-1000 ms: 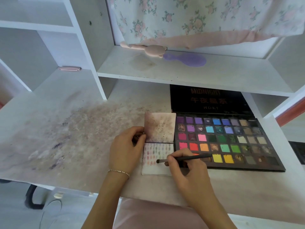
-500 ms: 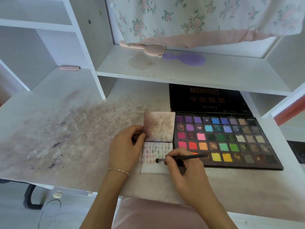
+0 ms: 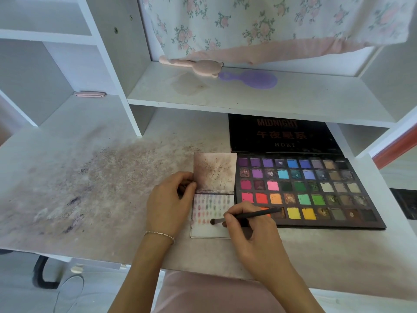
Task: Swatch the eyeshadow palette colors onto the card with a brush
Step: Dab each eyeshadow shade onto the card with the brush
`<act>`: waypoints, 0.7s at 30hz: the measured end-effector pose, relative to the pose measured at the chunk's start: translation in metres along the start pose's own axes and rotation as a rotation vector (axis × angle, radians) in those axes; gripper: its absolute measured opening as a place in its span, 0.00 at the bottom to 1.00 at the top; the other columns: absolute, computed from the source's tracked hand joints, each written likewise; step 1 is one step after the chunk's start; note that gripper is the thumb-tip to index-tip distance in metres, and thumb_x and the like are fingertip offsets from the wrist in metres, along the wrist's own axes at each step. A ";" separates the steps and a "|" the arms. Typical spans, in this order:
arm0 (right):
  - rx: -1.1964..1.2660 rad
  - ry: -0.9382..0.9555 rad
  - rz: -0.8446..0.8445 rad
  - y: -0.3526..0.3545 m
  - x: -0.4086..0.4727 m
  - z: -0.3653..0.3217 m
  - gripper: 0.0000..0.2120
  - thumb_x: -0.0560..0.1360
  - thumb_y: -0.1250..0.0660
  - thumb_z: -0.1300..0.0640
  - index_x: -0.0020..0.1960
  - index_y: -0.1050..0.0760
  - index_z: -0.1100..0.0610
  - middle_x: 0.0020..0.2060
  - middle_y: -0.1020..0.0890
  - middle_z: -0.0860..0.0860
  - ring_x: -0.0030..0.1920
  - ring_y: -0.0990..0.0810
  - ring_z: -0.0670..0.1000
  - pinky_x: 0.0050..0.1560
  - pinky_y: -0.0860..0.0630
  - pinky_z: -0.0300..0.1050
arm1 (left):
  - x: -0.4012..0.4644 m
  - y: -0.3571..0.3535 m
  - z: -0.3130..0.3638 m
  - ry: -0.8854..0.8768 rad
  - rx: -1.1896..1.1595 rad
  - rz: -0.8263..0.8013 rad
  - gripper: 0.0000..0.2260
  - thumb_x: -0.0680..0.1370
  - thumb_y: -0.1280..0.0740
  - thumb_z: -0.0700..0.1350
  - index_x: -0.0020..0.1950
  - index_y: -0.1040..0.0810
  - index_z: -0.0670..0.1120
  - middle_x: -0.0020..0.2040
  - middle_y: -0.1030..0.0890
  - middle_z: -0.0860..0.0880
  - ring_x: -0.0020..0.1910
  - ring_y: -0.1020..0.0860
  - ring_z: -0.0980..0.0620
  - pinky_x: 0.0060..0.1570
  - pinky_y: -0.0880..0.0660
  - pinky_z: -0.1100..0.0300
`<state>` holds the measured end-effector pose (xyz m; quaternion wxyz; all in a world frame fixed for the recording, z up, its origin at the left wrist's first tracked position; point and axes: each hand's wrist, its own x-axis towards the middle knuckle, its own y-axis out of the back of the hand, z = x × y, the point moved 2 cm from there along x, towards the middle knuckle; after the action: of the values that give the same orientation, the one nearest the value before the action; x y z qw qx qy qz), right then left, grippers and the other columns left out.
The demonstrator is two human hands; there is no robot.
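On the powder-stained counter (image 3: 94, 177), near its front edge, lies the card (image 3: 211, 230), a small white sheet with rows of faint colour swatches across its upper half. A stained flap (image 3: 215, 171) stands up from the card's far edge, speckled with dark powder. The left hand (image 3: 169, 204) rests at the card's left side, fingers curled and pinching the flap's lower left corner; a thin beaded bracelet (image 3: 160, 234) circles that wrist. The right hand (image 3: 249, 227) grips the brush (image 3: 246, 216) like a pen, its fingers curled round the dark handle. The brush lies nearly level, handle pointing right over the palette's near row, and its small dark tip touches the card just below the lowest row of swatches, near the middle of the sheet.

Just beside the card on the right, touching or nearly touching it, sits the eyeshadow palette (image 3: 309, 190), open, with five rows of square pans running from purples and blues at the back through pinks, greens and neutrals to yellows at the front. Its black lid (image 3: 282, 134) leans back under the shelf, printed with lettering. On the white shelf (image 3: 248, 100) above lie a pink bear-shaped brush (image 3: 203, 67) and a purple hairbrush (image 3: 255, 79), their ends close together. A floral curtain (image 3: 270, 23) with a pink hem hangs behind them. A pink clip (image 3: 90, 94) lies at the back left of the counter.
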<state>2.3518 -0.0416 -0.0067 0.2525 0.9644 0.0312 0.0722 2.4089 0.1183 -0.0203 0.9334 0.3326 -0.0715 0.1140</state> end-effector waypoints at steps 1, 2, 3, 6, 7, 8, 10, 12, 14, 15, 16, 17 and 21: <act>0.000 0.006 0.006 0.000 0.000 0.000 0.07 0.74 0.37 0.56 0.40 0.29 0.46 0.36 0.22 0.45 0.40 0.22 0.46 0.39 0.25 0.44 | 0.000 0.000 0.000 -0.001 0.000 0.003 0.06 0.73 0.33 0.41 0.46 0.20 0.51 0.36 0.24 0.62 0.38 0.24 0.63 0.38 0.31 0.69; 0.001 0.011 0.011 0.000 0.000 0.000 0.07 0.74 0.37 0.55 0.40 0.30 0.45 0.36 0.22 0.44 0.40 0.22 0.46 0.39 0.25 0.44 | 0.000 0.000 0.000 -0.001 -0.001 0.005 0.06 0.73 0.33 0.41 0.46 0.20 0.51 0.36 0.24 0.63 0.37 0.24 0.63 0.38 0.31 0.70; 0.003 0.013 0.013 0.001 0.000 -0.001 0.06 0.73 0.38 0.53 0.39 0.30 0.44 0.36 0.22 0.44 0.40 0.22 0.46 0.39 0.25 0.44 | -0.001 0.001 -0.001 0.000 -0.002 0.004 0.06 0.73 0.33 0.40 0.45 0.20 0.51 0.35 0.24 0.63 0.37 0.24 0.64 0.38 0.31 0.71; 0.011 0.018 0.005 0.001 -0.001 -0.001 0.05 0.72 0.39 0.51 0.38 0.31 0.43 0.36 0.22 0.43 0.40 0.21 0.46 0.38 0.24 0.45 | -0.001 0.001 0.000 0.001 0.002 0.000 0.06 0.72 0.33 0.41 0.45 0.20 0.51 0.35 0.24 0.64 0.37 0.24 0.65 0.37 0.33 0.75; 0.008 0.020 0.003 0.001 0.000 -0.001 0.05 0.72 0.40 0.51 0.38 0.31 0.42 0.36 0.22 0.43 0.40 0.21 0.46 0.38 0.24 0.45 | -0.001 0.001 0.000 0.001 0.001 -0.001 0.06 0.73 0.33 0.41 0.45 0.20 0.51 0.35 0.24 0.64 0.38 0.24 0.64 0.37 0.33 0.75; 0.007 0.022 0.002 0.001 0.000 -0.001 0.05 0.72 0.40 0.51 0.38 0.31 0.42 0.36 0.22 0.43 0.40 0.21 0.46 0.39 0.24 0.45 | 0.000 0.001 0.000 0.000 -0.001 -0.001 0.06 0.73 0.33 0.41 0.45 0.20 0.51 0.35 0.24 0.64 0.38 0.24 0.64 0.38 0.32 0.73; 0.005 0.024 0.003 0.001 0.001 -0.001 0.05 0.72 0.40 0.51 0.39 0.31 0.42 0.36 0.22 0.43 0.40 0.21 0.46 0.39 0.24 0.45 | 0.000 0.001 0.001 -0.004 -0.001 0.003 0.06 0.73 0.33 0.40 0.45 0.20 0.51 0.36 0.24 0.63 0.38 0.24 0.62 0.38 0.31 0.70; 0.003 0.022 -0.002 0.000 0.001 0.000 0.05 0.72 0.40 0.51 0.39 0.31 0.42 0.36 0.22 0.43 0.40 0.22 0.45 0.39 0.24 0.44 | 0.000 0.001 0.001 -0.006 0.000 0.005 0.06 0.73 0.33 0.40 0.45 0.20 0.50 0.36 0.23 0.62 0.37 0.24 0.61 0.38 0.30 0.69; 0.002 0.023 -0.010 0.000 0.001 0.000 0.06 0.72 0.39 0.51 0.39 0.31 0.41 0.36 0.22 0.42 0.41 0.22 0.45 0.39 0.24 0.43 | -0.001 0.001 0.001 -0.005 -0.001 0.003 0.06 0.73 0.33 0.40 0.45 0.20 0.50 0.36 0.23 0.60 0.38 0.23 0.60 0.38 0.30 0.68; -0.001 0.029 -0.010 0.000 0.000 0.000 0.07 0.73 0.39 0.52 0.39 0.31 0.41 0.37 0.22 0.42 0.41 0.22 0.45 0.39 0.24 0.43 | -0.001 0.001 0.001 -0.006 -0.002 0.003 0.06 0.73 0.33 0.40 0.45 0.20 0.50 0.36 0.22 0.60 0.38 0.23 0.59 0.39 0.30 0.68; -0.008 0.035 -0.008 0.000 0.000 0.001 0.09 0.74 0.38 0.54 0.39 0.31 0.40 0.37 0.22 0.42 0.41 0.22 0.45 0.39 0.24 0.42 | -0.001 0.001 0.001 -0.005 -0.004 0.003 0.06 0.73 0.33 0.40 0.45 0.20 0.50 0.37 0.22 0.59 0.38 0.23 0.59 0.39 0.30 0.68; -0.014 0.038 -0.005 0.001 0.000 0.001 0.10 0.74 0.37 0.55 0.40 0.31 0.40 0.37 0.22 0.42 0.41 0.22 0.44 0.39 0.24 0.42 | -0.001 0.001 0.002 -0.004 -0.006 0.003 0.06 0.73 0.33 0.40 0.45 0.20 0.50 0.37 0.22 0.59 0.38 0.23 0.59 0.39 0.30 0.68; -0.005 0.039 -0.002 0.001 0.000 0.000 0.07 0.72 0.39 0.52 0.39 0.31 0.41 0.37 0.22 0.42 0.40 0.22 0.45 0.39 0.24 0.44 | -0.001 0.001 0.002 -0.003 -0.010 -0.001 0.06 0.73 0.33 0.40 0.45 0.20 0.49 0.37 0.22 0.59 0.38 0.23 0.59 0.39 0.29 0.68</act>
<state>2.3521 -0.0425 -0.0065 0.2545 0.9621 0.0368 0.0906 2.4076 0.1176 -0.0181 0.9349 0.3283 -0.0733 0.1128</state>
